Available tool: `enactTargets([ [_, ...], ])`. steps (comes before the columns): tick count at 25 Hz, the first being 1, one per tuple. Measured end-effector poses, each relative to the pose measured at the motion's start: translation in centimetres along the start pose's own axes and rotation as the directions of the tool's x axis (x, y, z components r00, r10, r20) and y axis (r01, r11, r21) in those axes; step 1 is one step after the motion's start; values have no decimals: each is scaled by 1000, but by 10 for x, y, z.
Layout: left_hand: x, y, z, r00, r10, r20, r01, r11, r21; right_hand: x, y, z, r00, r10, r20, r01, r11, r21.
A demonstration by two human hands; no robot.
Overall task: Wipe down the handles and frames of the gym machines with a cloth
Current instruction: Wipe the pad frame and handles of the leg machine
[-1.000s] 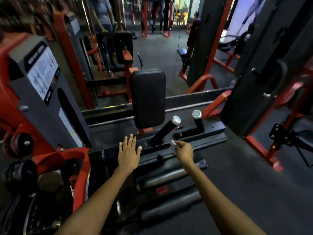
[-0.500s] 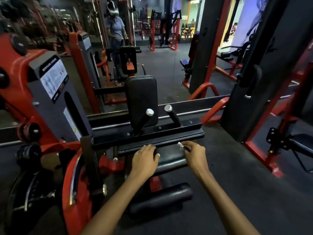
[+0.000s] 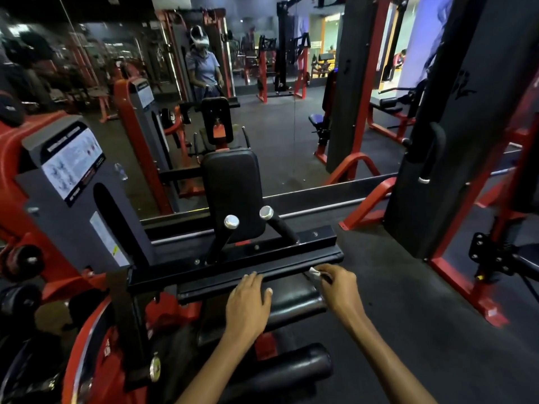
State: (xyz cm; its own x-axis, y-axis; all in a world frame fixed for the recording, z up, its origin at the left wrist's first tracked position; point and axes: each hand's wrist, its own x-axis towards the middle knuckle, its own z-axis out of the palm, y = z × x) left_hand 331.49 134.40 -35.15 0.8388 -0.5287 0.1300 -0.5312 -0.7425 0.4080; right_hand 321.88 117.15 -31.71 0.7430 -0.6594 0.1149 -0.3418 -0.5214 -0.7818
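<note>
The cloth (image 3: 314, 271) is just a tiny white scrap pinched in the right hand (image 3: 338, 290), pressed against the front edge of the black frame bar (image 3: 262, 268) near its right end. It looks soft and light, so it'll probably bunch up — best kept wadded under the fingertips. The left hand (image 3: 248, 301) rests on the same bar, fingers curled loosely over the edge, gripping nothing. The frame's rigid steel with hard corners. There's open floor (image 3: 408, 330) to the right, but the two handles (image 3: 230, 228) crowd in just behind — go slow there.
</note>
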Motion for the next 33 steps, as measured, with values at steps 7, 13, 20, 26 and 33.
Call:
enactTargets([
  [7, 89, -3, 43, 989, -135, -67, 130, 989, -69, 97, 28, 10, 993, -95, 63, 98, 994, -41],
  [13, 137, -36, 69, 969, -217, -115, 218, 976, -4, 146, -6, 45, 871, -475, -121, 488, 866, 109],
  [20, 150, -49, 96, 960, -254, -118, 270, 952, 145, 182, 43, 66, 569, -743, 352, 787, 617, 28],
  [26, 150, -51, 102, 960, -230, -160, 254, 955, 153, 181, 53, 49, 573, -791, 214, 814, 580, -35],
  [33, 151, -56, 106, 965, -205, -164, 237, 948, 212, 210, 60, 69, 263, -873, 411, 964, 256, -74],
])
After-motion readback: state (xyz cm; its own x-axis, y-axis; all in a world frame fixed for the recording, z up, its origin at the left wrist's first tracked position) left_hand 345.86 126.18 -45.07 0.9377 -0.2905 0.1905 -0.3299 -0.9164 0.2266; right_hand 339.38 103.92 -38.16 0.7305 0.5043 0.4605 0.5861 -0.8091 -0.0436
